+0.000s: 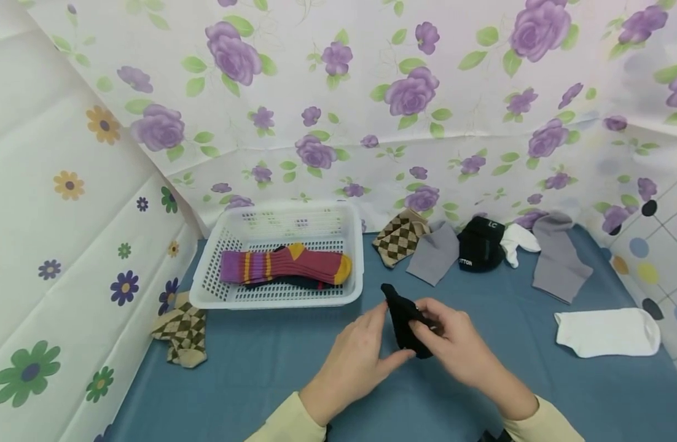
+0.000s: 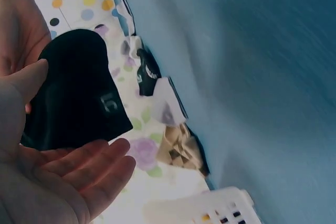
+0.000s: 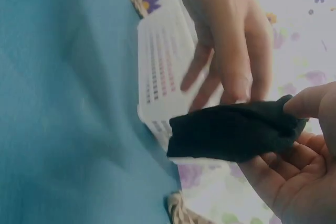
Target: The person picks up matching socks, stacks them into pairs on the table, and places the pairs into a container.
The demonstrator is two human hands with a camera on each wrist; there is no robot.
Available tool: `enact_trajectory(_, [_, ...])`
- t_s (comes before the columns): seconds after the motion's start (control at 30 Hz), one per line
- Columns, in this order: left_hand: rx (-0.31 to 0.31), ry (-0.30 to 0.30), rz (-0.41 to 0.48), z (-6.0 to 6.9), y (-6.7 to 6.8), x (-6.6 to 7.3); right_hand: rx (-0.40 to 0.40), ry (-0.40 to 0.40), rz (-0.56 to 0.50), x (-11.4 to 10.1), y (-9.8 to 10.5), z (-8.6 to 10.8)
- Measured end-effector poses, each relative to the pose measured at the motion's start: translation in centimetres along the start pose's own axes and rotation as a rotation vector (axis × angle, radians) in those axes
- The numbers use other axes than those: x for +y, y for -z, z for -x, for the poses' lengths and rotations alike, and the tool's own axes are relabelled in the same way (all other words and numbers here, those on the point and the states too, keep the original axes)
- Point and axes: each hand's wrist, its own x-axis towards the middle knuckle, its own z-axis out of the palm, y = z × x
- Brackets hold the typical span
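A folded black sock [image 1: 407, 322] with small pale lettering on one end is held up above the blue table. My right hand [image 1: 460, 344] pinches its right side between thumb and fingers, as the right wrist view also shows. My left hand [image 1: 352, 356] is at the sock's left, its fingers fairly straight and spread from the thumb. In the left wrist view, the left thumb [image 2: 34, 80] lies at the sock's edge and the fingers [image 2: 100, 171] extend below it.
A white basket [image 1: 277, 301] holds striped maroon-purple socks [image 1: 283, 265] and dark ones. Checkered socks lie beside it, left [image 1: 186, 331] and right [image 1: 402, 236]. Grey socks [image 1: 434, 252], black socks [image 1: 480, 244] and a small white sock [image 1: 518, 242] line the back; another white sock [image 1: 606, 331] lies right.
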Motion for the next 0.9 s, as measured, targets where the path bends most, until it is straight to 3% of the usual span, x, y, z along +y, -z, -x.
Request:
enact_trajectory(0.17, [0.023, -0.038, 0.029, -0.2, -0.3, 0.5, -0.031, -0.017, 0.008, -0.3, -1.2, 0.0])
enact_trajectory(0.43, [0.017, -0.018, 0.058, 0.0, -0.2, 0.5, -0.02, -0.005, 0.054, -0.3, -1.7, 0.3])
enact_trajectory(0.57, [0.012, -0.023, 0.124, 0.0, 0.1, 0.4, 0.002, 0.027, 0.052, 0.1, -1.5, 0.3])
enact_trajectory(0.7, [0.077, -0.027, 0.206, -0.2, 0.6, 0.1, 0.051, 0.069, 0.085, 0.5, -0.9, 0.3])
enact_trajectory(0.9, [0.21, -0.007, 0.255, -0.5, 1.4, -0.8, 0.122, 0.088, 0.135, 0.7, 0.8, 0.1])
